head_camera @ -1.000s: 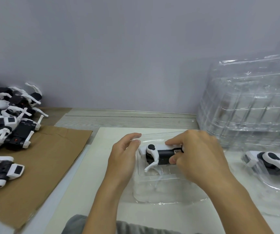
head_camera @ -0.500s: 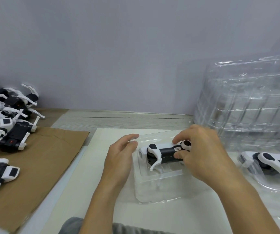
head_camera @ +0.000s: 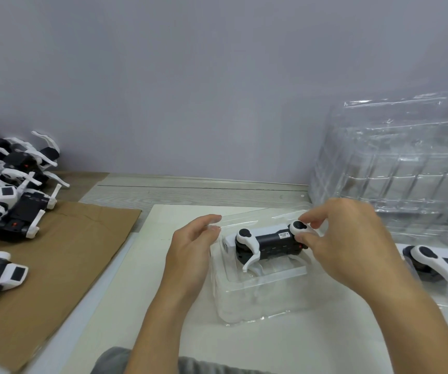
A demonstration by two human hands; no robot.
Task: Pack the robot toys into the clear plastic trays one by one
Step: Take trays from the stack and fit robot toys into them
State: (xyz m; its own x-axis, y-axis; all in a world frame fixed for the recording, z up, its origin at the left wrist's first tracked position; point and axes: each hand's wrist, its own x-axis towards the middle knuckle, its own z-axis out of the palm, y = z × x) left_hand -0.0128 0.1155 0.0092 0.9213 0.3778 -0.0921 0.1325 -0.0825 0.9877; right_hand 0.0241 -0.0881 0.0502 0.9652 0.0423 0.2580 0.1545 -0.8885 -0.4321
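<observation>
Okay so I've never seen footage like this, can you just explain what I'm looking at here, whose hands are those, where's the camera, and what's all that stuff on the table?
There is no machine here. A person wears a camera on their head, looking forward and down, so you see their own two hands from above.

The right hand pinches one end of a black and white robot toy, which sits in a clear plastic tray. The left hand rests with relaxed fingers against the tray's left edge.

At the left, a pile of unpacked robot toys lies partly on brown cardboard. At the right stands a stack of empty clear trays, with an already packed toy in front of it.
</observation>
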